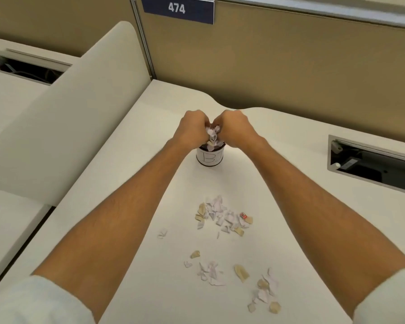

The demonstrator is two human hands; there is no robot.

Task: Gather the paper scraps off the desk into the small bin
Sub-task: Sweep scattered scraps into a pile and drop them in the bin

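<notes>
Head view, the only one: both arms reach out over the pale desk point(131, 146) to the small bin point(210, 156), a little cylinder standing upright toward the far middle of the surface, with a white label on which hand-drawn letters partly show. The left hand point(193, 130) and right hand point(234, 129) meet knuckle to knuckle directly over its mouth, fingers curled inward and closed around a shared bundle of scraps point(212, 136) pinched between them. Cupping from both sides probably keeps loose bits from slipping out, and holding the load right over the narrow opening gives the pieces little room to miss. The lowest scraps reach the rim; whether any have dropped inside I cannot tell.

Nearer the camera, plenty is left. One cluster of white and tan scraps point(222, 216) lies between the forearms, well short of the bin, with a tiny red-marked piece at its right edge. A looser scatter point(234, 277) spreads across the near right, and a lone white piece point(162, 233) sits to the left. By my reckoning the job is partway done, with further handfuls to come.

Cable wells are cut into the desk at far left and right, and a plate reading 474 point(177, 8) is mounted on the partition behind.
</notes>
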